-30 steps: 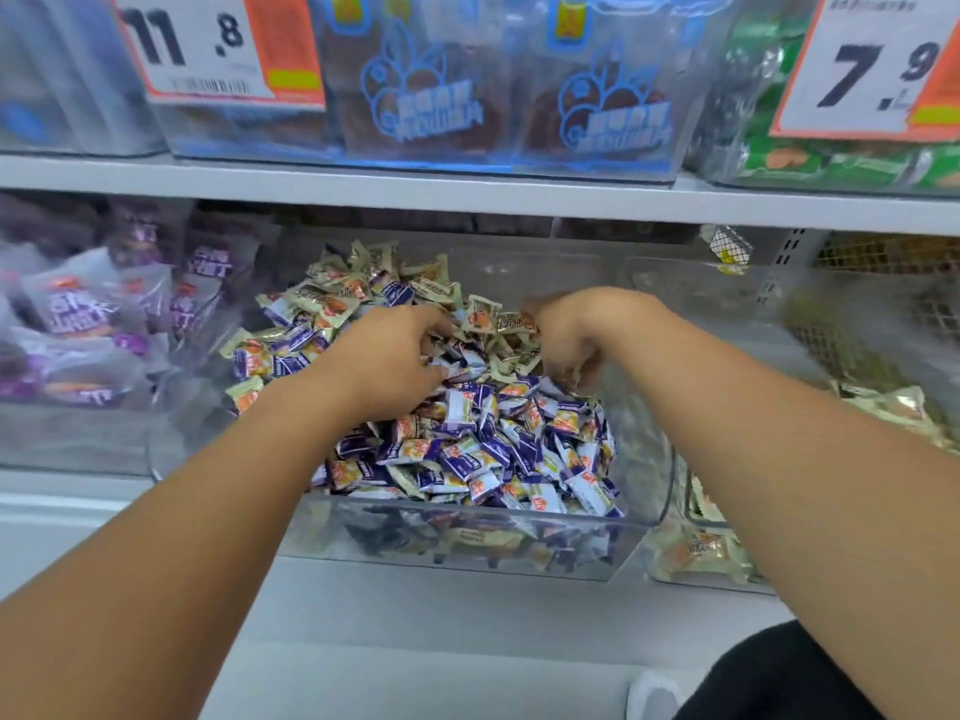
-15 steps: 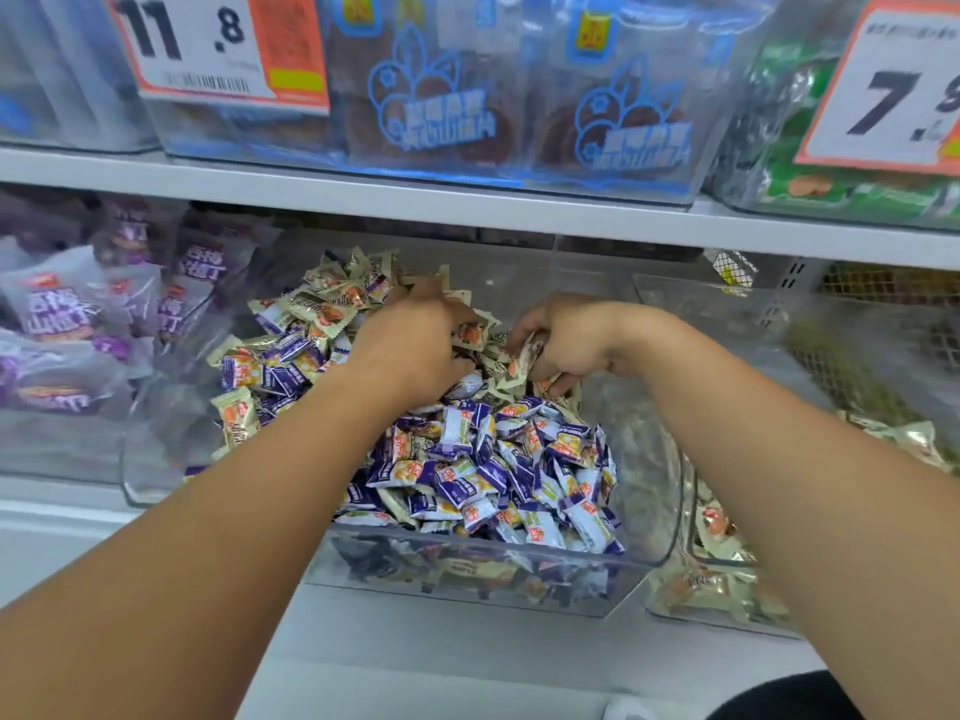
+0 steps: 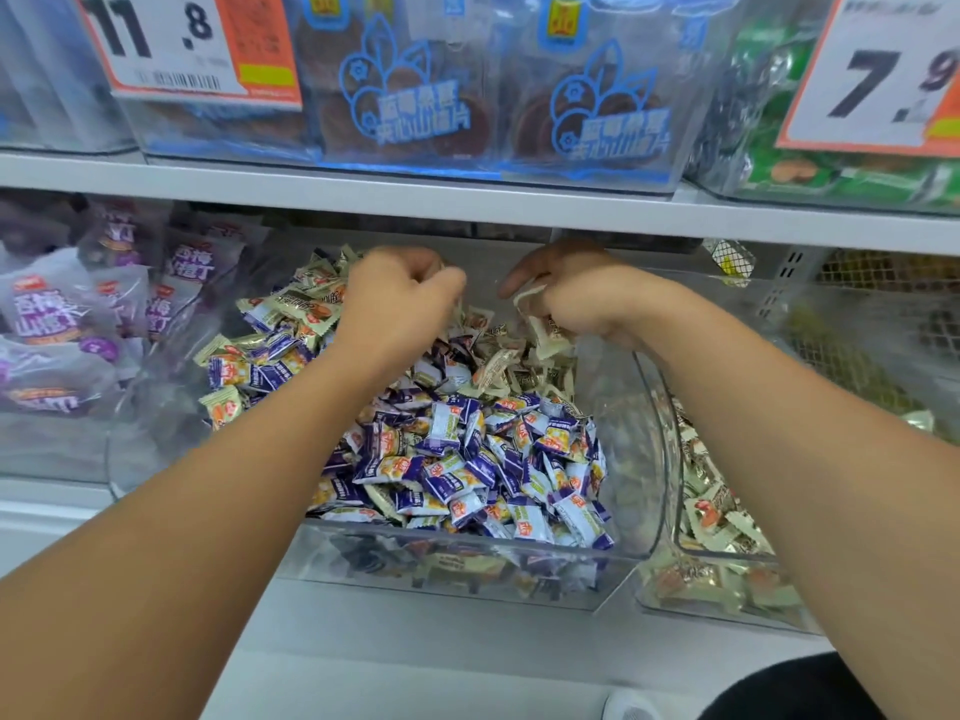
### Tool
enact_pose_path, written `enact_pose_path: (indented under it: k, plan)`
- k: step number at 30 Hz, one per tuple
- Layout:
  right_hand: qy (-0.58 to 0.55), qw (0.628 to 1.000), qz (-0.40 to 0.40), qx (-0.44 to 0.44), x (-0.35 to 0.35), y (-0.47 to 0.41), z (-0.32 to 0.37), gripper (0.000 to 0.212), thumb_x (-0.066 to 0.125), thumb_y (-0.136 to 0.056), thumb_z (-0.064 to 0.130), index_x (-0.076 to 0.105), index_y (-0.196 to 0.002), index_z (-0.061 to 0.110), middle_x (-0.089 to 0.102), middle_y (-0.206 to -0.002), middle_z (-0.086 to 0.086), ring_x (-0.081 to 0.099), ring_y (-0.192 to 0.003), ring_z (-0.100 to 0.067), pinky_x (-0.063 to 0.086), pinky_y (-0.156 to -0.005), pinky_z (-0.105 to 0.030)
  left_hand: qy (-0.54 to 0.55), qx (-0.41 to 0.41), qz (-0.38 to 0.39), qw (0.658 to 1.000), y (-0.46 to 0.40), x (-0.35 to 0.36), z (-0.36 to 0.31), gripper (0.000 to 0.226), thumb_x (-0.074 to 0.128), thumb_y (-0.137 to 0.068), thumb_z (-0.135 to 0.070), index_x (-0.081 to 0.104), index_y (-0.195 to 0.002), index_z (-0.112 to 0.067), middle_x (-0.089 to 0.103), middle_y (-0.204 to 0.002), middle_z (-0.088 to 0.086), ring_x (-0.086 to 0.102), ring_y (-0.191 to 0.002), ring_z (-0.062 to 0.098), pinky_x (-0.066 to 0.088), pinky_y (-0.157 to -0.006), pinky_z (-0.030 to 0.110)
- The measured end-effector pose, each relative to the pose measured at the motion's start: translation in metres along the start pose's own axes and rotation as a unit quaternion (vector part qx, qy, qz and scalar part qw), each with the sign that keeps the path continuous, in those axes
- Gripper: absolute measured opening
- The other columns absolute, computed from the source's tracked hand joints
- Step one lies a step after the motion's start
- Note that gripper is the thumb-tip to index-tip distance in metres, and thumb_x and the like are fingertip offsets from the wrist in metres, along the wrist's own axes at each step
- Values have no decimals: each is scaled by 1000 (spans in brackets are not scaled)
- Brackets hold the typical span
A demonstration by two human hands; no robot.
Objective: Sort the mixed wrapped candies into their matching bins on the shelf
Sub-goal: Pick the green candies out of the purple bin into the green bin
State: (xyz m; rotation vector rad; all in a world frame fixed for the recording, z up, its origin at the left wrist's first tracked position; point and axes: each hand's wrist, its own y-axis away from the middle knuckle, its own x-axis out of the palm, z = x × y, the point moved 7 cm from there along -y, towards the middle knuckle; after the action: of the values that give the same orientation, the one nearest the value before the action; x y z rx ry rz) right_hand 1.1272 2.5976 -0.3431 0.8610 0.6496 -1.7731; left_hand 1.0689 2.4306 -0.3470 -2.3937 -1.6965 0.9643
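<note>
- Candies (image 3: pixel 467 459) fill the clear middle bin (image 3: pixel 457 569) on the lower shelf: purple-and-white wrappers heaped toward the front, cream ones mixed in toward the back and left.
- Far left, a neighbouring bin holds purple packets (image 3: pixel 47 314).
- Left hand (image 3: pixel 400 298) sits over the back of the heap, its grip curled together; whether it holds a candy I cannot tell.
- Right hand (image 3: pixel 576 298) is just beside it, grip clamped on a bunch of cream candies (image 3: pixel 540 319).
- Right of the middle bin, a second clear bin (image 3: pixel 727 610) holds cream-wrapped sweets, probably where that bunch belongs.
- Risk: slippery wrappers in a full fist could spill back into the heap or over the low front wall; a forearm dragging across the pile could push purple ones out.
- White shelf boards (image 3: pixel 467 205) run above and below; price cards (image 3: pixel 192 44) hang from the upper bins in what looks like a shop aisle.
</note>
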Motion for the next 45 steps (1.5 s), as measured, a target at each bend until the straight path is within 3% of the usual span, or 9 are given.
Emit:
enact_pose_path:
  k: [4, 10, 12, 18, 21, 25, 30, 38, 45]
  plan:
    - [2, 998, 52, 45, 19, 2, -7, 36, 39, -99, -2, 67, -116, 13, 56, -112, -6, 61, -73, -20, 49, -51, -26, 53, -35, 23, 998, 3, 3, -2, 23, 52, -91, -14, 53, -86, 8, 55, -65, 17, 56, -50, 17, 48, -50, 36]
    - [279, 959, 49, 8, 15, -1, 2, 29, 73, -87, 31, 70, -109, 12, 68, -114, -7, 66, -100, -27, 56, -90, -40, -321, 35, 210, 923, 16, 44, 8, 62, 70, -71, -69, 63, -111, -22, 62, -84, -1, 63, -83, 20, 52, -69, 33]
    - [306, 950, 60, 17, 15, -3, -2, 23, 69, -90, 22, 70, -110, 12, 68, -117, -8, 66, -100, -28, 57, -89, -41, -354, 46, 218, 908, 17, 47, 9, 48, 69, -78, -62, 71, -99, -19, 67, -91, 0, 65, -87, 24, 56, -77, 38]
    - [197, 972, 127, -2, 35, -1, 8, 35, 60, -97, 36, 59, -130, 27, 67, -104, -1, 65, -79, -22, 57, -65, -31, -247, 4, 179, 952, 10, 28, 8, 28, 57, -91, -37, 65, -85, -11, 65, -78, 9, 59, -67, 24, 42, -54, 29]
    - [253, 946, 201, -16, 57, -1, 7, 48, 56, -97, 43, 45, -143, 38, 60, -123, 0, 67, -98, -28, 61, -80, -40, -227, 17, 144, 963, 12, 11, 8, 23, 49, -96, -28, 61, -93, -9, 65, -80, 12, 56, -62, 24, 41, -52, 30]
    - [259, 946, 190, -34, 57, -4, 7, 32, 66, -91, 44, 64, -120, 31, 61, -121, 3, 62, -99, -22, 57, -87, -38, -220, 53, 145, 963, 18, 2, 15, 42, 44, -96, -23, 45, -138, -20, 67, -88, 10, 61, -65, 24, 50, -59, 36]
    - [112, 981, 157, 14, 39, -2, -1, 22, 71, -87, 47, 64, -92, 27, 59, -77, 0, 52, -63, -18, 46, -59, -28, -208, 59, 165, 962, 19, 4, 20, 17, 49, -94, -23, 64, -100, -29, 70, -86, 0, 63, -76, 25, 53, -68, 37]
    - [214, 974, 61, 32, 14, 3, 6, 45, 75, -79, 52, 53, -62, 16, 54, -58, 1, 51, -50, -18, 41, -53, -24, -235, 83, 220, 943, 21, 27, 6, 8, 73, -78, -25, 65, -81, -24, 62, -79, -10, 59, -73, 14, 51, -66, 33]
    - [242, 954, 174, -13, 47, 9, 8, 37, 71, -88, 39, 68, -117, 17, 68, -96, -2, 65, -83, -21, 57, -73, -30, -250, 68, 218, 941, 10, 36, 9, 7, 61, -90, -24, 56, -95, -24, 65, -94, 6, 62, -77, 26, 55, -68, 41]
